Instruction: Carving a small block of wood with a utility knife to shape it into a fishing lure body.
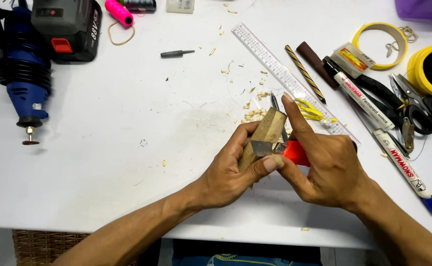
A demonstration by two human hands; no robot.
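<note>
Head view shows a small wooden block [266,134] held over the near middle of the white tabletop [127,148], tilted with its far end raised. The left hand [228,172] wraps around the block's near end, its grip pressed on the wood, the thumb laid across a flat metal blade [263,147] that rests against the block's side. The right hand [326,170] closes its grip on a red-handled cutter [296,153], the forefinger stretched along the far side towards the block's raised end. The two hands touch at the thumbs.

Just beyond the block lie pale wood shavings [253,113], scattered further towards the far edge. To the right of them a clear ruler [285,76] runs diagonally, with a striped pencil [304,74] beside it and a yellow scrap [308,110] on it. Further right lie two white markers [373,118], black pliers [413,113], and yellow tape rolls [430,69]. At the far left sit a blue rotary tool [24,74] and a black battery pack [68,27]; a pink thread spool [119,12] and a small dark bit [176,53] lie in the far middle.
</note>
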